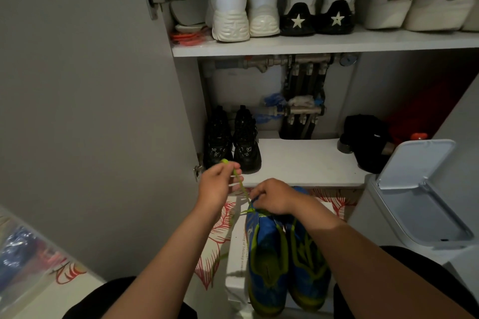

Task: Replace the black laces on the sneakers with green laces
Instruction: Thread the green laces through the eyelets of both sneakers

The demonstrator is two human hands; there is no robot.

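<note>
An open shoe cabinet (311, 45) fills the view ahead. White sneakers (230, 8) stand in a row on its upper shelf, and black shoes (233, 140) stand at the left of the lower shelf (305, 160). A grey waste bin (420, 189) with its lid tilted up stands to the right.

In front of the cabinet, between the person's forearms, a pair of blue sneakers (269, 254) with green trim lies side by side and touching, partly on a white box (236, 254). Their long axis runs straight away from the person toward the cabinet. Which end is the toe cannot be told.

The right hand (274, 201) rests on the far end of the pair, knuckles up and fingers curled down tightly around it. What the fingertips grip underneath is hidden.

The left hand (217, 184) is raised up and to the left of the sneakers, apart from them and just beside the right hand. Its thumb and forefinger pinch a green lace (242, 189), the other fingers loosely curled. The lace tip pokes up above the fingers. From the pinch, the lace runs taut, slanting down to the right, to the far end of the left-side sneaker, right at the right hand. A slack stretch of lace trails down over the box, left of the sneakers.
</note>
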